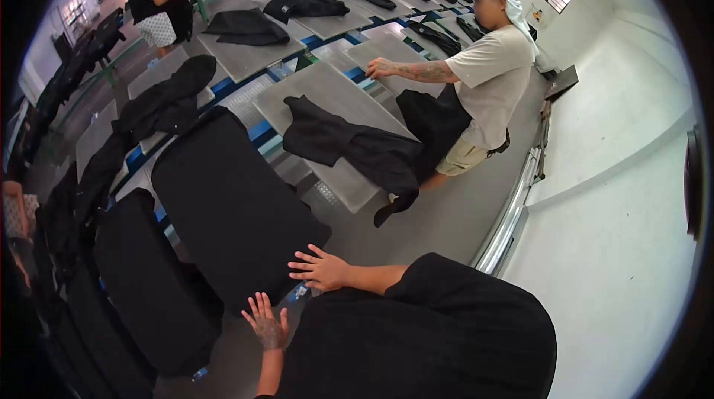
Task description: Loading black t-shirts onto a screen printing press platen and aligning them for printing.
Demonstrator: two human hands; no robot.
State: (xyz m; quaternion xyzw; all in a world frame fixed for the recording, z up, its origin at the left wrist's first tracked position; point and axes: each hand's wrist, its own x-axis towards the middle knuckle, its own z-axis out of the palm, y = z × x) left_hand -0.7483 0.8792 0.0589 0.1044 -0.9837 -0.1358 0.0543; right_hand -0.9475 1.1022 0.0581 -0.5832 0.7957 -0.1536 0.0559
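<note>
A black cloth piece (pixel 238 206) lies smooth over a flat board in front of me, covering nearly all of it. My right hand (pixel 321 268) is at the cloth's near right corner, palm down with fingers spread, the fingertips on or just over its edge. Closer to me, my left hand (pixel 265 322) is stretched out flat by the near edge, fingers apart. Neither hand grips anything. Whether the left fingertips touch the cloth I cannot tell.
Another board covered in black cloth (pixel 152 280) stands to the left. Beyond mine, a grey board (pixel 338 101) carries a crumpled black garment (pixel 349 142). A co-worker in a pale shirt (pixel 494 64) stands beside it; another person (pixel 152 5) is farther back. A white wall (pixel 617 176) runs along the right.
</note>
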